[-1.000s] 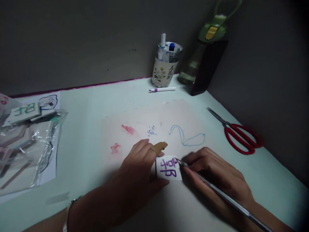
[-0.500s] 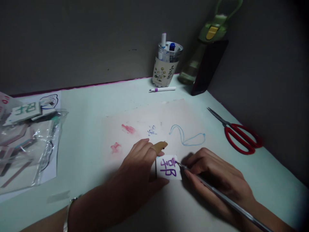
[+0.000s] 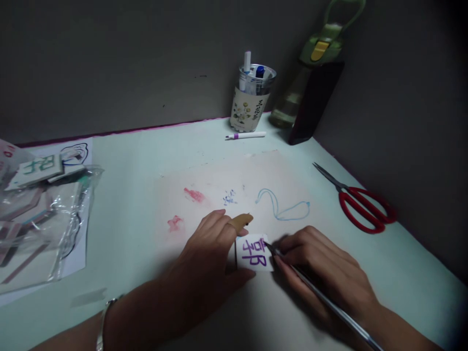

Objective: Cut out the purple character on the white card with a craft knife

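My left hand (image 3: 208, 248) grips a small white square carving block (image 3: 252, 262) between thumb and fingers, holding it down on the paper. A purple character is drawn on the block's face. One finger wears a tan finger cot (image 3: 240, 222), just above the block. My right hand (image 3: 325, 265) closes around a slim metal-handled craft knife (image 3: 321, 295) like a pen. The knife's tip meets the purple strokes near the block's upper right edge. Under both hands lies a pale sheet (image 3: 215, 175) with red and blue prints and a blue outline drawing.
Red-handled scissors (image 3: 365, 209) lie at the right. At the back stand a cup of pens (image 3: 248, 105), a green bottle (image 3: 292, 92) and a dark phone (image 3: 318, 102). A purple marker (image 3: 246, 136) lies before the cup. Clear plastic bags (image 3: 40, 224) with white blocks fill the left.
My right hand and the knife have shifted slightly left, and the handle has swung a little. My left hand keeps the block in nearly the same place.
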A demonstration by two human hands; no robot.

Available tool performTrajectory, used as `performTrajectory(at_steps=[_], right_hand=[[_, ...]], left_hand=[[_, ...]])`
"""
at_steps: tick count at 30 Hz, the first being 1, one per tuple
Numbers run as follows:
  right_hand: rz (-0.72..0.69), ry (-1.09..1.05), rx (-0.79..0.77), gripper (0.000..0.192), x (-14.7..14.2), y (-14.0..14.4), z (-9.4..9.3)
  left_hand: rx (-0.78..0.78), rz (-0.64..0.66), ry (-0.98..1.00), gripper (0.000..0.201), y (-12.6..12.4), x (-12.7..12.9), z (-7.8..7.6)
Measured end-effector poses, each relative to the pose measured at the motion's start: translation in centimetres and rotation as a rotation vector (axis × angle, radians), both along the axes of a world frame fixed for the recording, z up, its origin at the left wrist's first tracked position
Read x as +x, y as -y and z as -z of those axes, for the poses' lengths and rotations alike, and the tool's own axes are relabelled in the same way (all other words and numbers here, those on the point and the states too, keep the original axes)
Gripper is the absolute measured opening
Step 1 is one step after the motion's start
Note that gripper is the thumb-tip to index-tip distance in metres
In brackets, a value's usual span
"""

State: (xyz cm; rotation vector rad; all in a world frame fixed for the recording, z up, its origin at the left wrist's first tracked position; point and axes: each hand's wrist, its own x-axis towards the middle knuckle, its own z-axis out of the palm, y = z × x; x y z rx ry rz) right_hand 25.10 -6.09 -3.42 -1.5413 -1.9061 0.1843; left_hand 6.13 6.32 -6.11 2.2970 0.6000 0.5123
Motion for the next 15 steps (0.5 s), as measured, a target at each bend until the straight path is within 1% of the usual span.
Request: performTrajectory(at_steps=[3, 6, 10, 15], right_hand=[[0.023, 0.048, 0.005, 0.023, -0.09, 0.06, 0.30], [0.047, 0.043, 0.003, 0.021, -0.24, 0.08, 0.26], [0.079, -0.066, -0.019, 0.020, -0.37, -0.13, -0.12], [0.161, -0.214, -0.060, 0.015, -0.43, -0.17, -0.35]], left_hand=[[0.004, 0.002, 0.001, 0.073, 0.02, -0.01, -0.06], [0.011, 0.021, 0.007, 0.073, -0.02, -0.01, -0.16], [0.021, 0.026, 0.008, 0.072, -0.10, 0.07, -0.31], [-0.008, 0.021, -0.016, 0.074, -0.13, 0.11, -0.38]])
